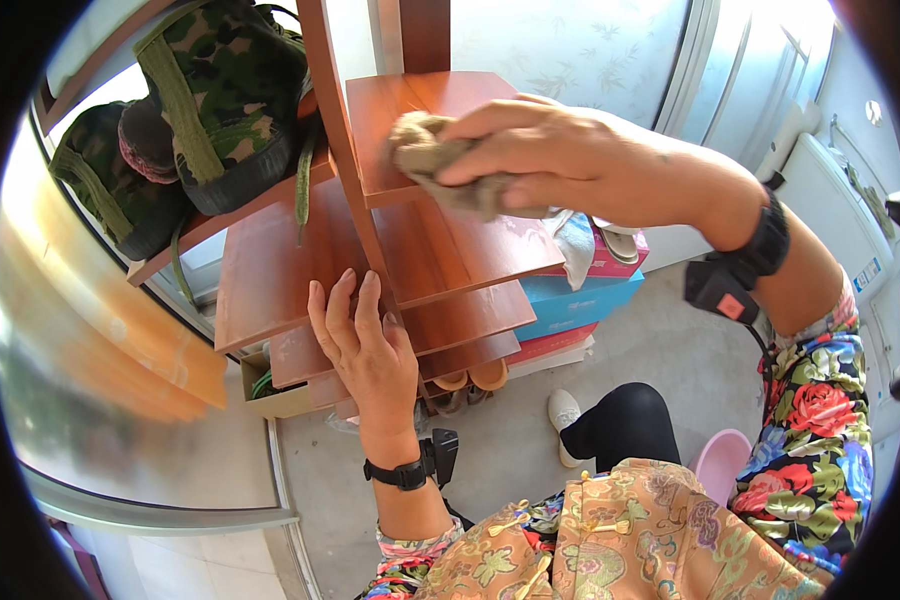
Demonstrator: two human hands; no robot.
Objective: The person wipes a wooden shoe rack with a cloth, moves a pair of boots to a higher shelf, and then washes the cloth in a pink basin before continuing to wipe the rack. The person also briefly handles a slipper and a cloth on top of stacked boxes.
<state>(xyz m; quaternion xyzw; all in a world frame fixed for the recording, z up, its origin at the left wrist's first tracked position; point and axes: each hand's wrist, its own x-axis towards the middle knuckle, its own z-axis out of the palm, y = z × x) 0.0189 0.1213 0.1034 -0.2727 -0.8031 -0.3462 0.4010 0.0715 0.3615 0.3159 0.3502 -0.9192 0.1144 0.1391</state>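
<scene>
My right hand (547, 154) grips a crumpled brown cloth (435, 169) against the front of the upper right wooden shelf board (427, 101). Hand and cloth are slightly blurred. Lower on the same reddish-brown rack, my left hand (367, 345) holds nothing, its fingers apart and pointing up beside the wooden upright (356, 180). Whether its fingertips press on the wood I cannot tell. Below the cloth, another shelf board (465, 251) has shiny, wet-looking patches. The left shelf board (292, 255) shows similar whitish streaks.
Camouflage shoes (225, 105) with dangling laces stand on the upper left shelf. Right of the rack, a blue box (585, 300) is in a stack with a light cloth (572, 244) and a shoe (619, 244). A pink basin (720, 465) is on the floor near my leg.
</scene>
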